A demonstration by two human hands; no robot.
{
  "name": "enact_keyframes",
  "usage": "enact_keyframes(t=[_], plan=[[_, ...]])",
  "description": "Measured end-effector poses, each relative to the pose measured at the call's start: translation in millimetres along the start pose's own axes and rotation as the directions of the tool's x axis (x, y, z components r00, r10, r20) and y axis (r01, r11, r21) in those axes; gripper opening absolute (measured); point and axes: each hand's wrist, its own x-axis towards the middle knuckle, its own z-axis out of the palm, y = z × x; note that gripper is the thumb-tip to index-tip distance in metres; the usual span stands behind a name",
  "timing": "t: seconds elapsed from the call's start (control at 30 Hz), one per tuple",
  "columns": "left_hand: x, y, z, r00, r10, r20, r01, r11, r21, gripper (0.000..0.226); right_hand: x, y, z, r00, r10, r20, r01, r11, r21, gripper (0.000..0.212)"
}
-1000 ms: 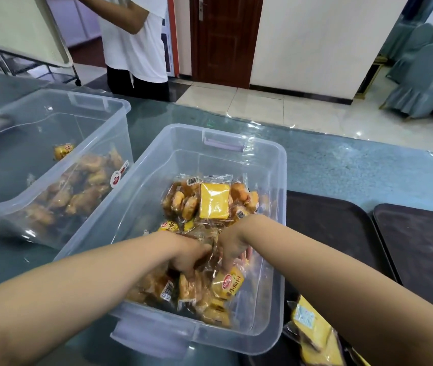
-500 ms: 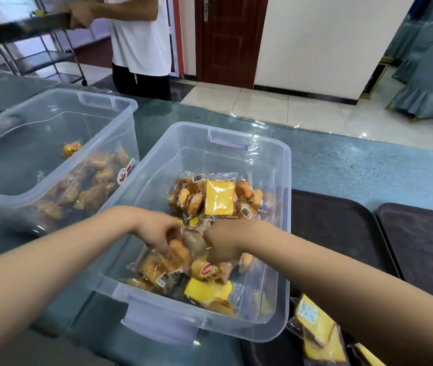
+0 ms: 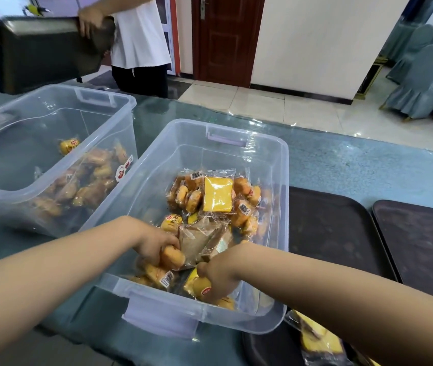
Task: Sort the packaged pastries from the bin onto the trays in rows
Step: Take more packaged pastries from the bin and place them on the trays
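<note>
A tiled room behind a glass-topped desk.

A cream wall [image 3: 323, 40] fills the upper middle of the frame, with a dark skirting along its foot and a reddish-brown wooden door [image 3: 226, 35] just left of it. Glossy pale floor tiles [image 3: 276, 107] catch the light below. At the upper right, chairs in blue-grey fabric covers [image 3: 421, 72] stand grouped together. The desk [image 3: 355, 165] has a teal, reflective top running across the frame.

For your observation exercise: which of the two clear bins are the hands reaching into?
The nearer clear bin beside the dark trays; both hands are inside it, unlike the left bin.
</note>
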Motion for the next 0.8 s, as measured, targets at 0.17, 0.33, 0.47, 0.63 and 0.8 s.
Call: enact_keyframes(t=[0.17,0.33,0.47,0.63,0.8], plan=[[3.2,4.8,2.1,0.995,-0.001,0.097,0.008,0.998,-0.062,0.082,4.2,-1.3,3.3,0.997,0.074,0.034,-0.075,0.997,0.021,0.080],[4.8,6.2,4.9,0.995,0.025,0.095,-0.029,0.999,0.039,0.088,11.1,-6.8,6.8,0.997,0.076,0.035,-0.072,0.992,-0.106,0.077],[6.7,7.3,3.9,0.994,0.057,0.089,-0.060,0.998,0.029,0.083,11.6,-9.1,5.8,0.999,0.044,-0.016,-0.046,0.986,-0.157,0.074],[7.9,2.6,0.5,0.995,0.046,0.086,-0.044,0.999,-0.018,0.080,20.1,-10.0,11.0,0.997,0.075,-0.029,-0.079,0.982,-0.172,0.090],[2.7,-9.5,-8.3,0.995,0.024,0.093,-0.010,0.989,-0.145,0.076,20.8,-6.5,7.7,0.998,0.045,-0.043,-0.051,0.985,-0.164,0.083]])
